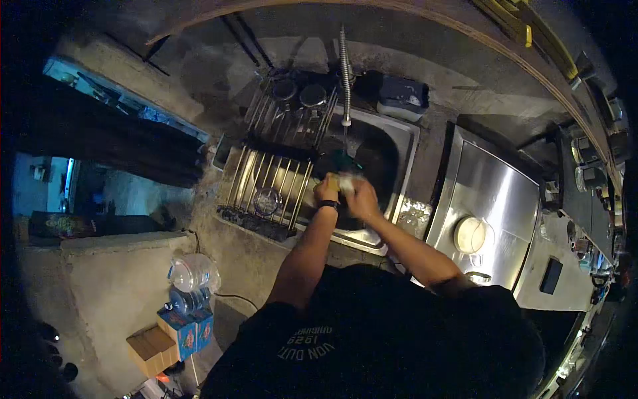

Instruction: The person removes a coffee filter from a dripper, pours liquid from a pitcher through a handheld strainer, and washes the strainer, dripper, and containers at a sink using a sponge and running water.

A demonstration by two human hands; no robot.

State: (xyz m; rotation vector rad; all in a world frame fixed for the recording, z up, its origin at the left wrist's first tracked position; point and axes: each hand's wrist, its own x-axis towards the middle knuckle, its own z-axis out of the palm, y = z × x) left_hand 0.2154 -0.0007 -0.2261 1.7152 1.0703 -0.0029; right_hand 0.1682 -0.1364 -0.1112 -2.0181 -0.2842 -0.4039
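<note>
Over the sink (407, 149) my two hands are close together, below the running tap (345, 120). My left hand (324, 191), with a black band at the wrist, is closed on a small yellow piece (333, 181) that looks like a sponge. Beside it, my right hand (362, 199) is closed around a whitish object (347, 183); motion blur hides its kind. A dark green item (344, 160) lies in the basin just beyond my hands. Much of the basin is in shadow.
Left of the basin stands a metal dish rack (292, 196) holding a clear glass item (267, 201). Dark round containers (312, 96) sit behind it. A grey tub (403, 98) is at the back. On the right, a steel surface (495, 179) carries a round pale item (470, 235).
</note>
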